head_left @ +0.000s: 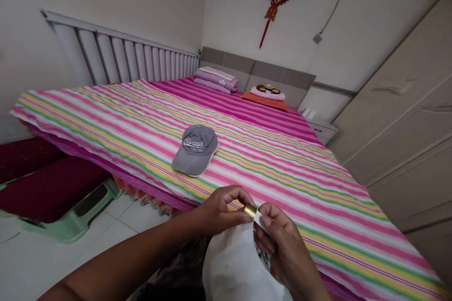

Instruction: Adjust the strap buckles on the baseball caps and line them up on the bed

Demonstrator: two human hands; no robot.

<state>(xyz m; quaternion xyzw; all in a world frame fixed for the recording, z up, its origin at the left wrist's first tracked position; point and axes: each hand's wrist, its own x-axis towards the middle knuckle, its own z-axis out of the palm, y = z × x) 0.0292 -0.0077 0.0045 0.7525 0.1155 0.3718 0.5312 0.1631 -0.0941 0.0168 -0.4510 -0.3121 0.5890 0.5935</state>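
My left hand [221, 211] pinches a small gold metal buckle [250, 210] at the back of a white cap [236, 263], fingers closed. Facing it, my right hand [282, 244] is closed on the cap's white strap just right of the buckle. The white cap hangs below both hands at the bottom of the view, over the near edge of the bed. A grey cap [195, 149] with white lettering lies flat on the striped bedspread [300, 174], beyond my hands and untouched.
The bed has a pink, yellow and green striped cover, folded purple bedding [216, 80] and a pillow [267, 94] at its head. A green stool with a red cushion [52, 193] stands at left. A wardrobe [406, 117] lines the right wall; a nightstand [322, 129] sits beside it.
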